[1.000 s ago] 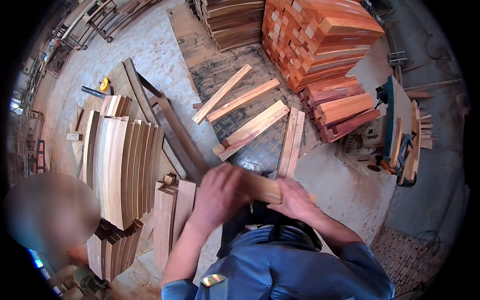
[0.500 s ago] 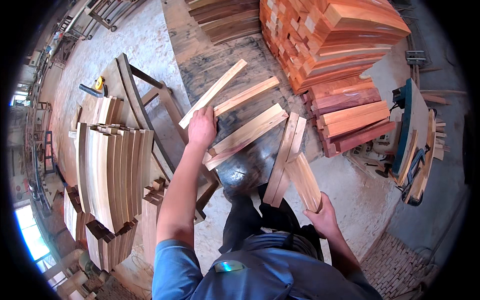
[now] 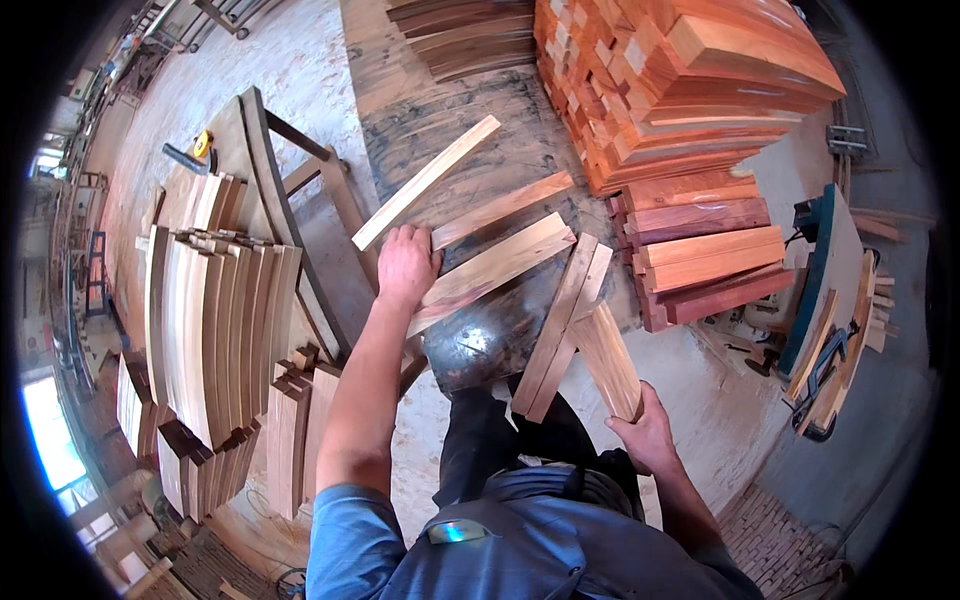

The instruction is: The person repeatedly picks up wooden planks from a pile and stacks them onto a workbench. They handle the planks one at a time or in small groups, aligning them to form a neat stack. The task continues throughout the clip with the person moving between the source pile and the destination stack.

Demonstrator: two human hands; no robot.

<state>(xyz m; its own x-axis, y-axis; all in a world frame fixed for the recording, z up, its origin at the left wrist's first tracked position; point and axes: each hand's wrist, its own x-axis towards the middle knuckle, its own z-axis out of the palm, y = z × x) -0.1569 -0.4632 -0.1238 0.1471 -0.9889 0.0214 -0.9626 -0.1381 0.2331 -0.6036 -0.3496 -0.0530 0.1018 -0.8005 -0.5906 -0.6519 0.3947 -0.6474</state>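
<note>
My left hand (image 3: pixel 405 264) reaches forward and rests on the near end of a pale flat wooden board (image 3: pixel 492 270) that lies on the dark metal-covered bench top (image 3: pixel 480 340). Two more loose boards, a long pale one (image 3: pixel 425 183) and a shorter brownish one (image 3: pixel 503 209), lie just beyond it. My right hand (image 3: pixel 648 434) is low at my right side and grips a short thick wooden piece (image 3: pixel 607 359) by its lower end. Beside it two narrow curved strips (image 3: pixel 560 325) lean toward me.
A big stack of reddish boards (image 3: pixel 690 120) fills the upper right. A row of curved pale slats (image 3: pixel 215 320) stands on edge at the left, with short blocks (image 3: pixel 290 440) near them. A green machine (image 3: pixel 815 290) sits at the right. A yellow tape measure (image 3: pixel 203 144) lies far left.
Both hands were together on a short piece near my body. Then my left hand reached out to the boards, while my right hand kept the short piece at my side.
</note>
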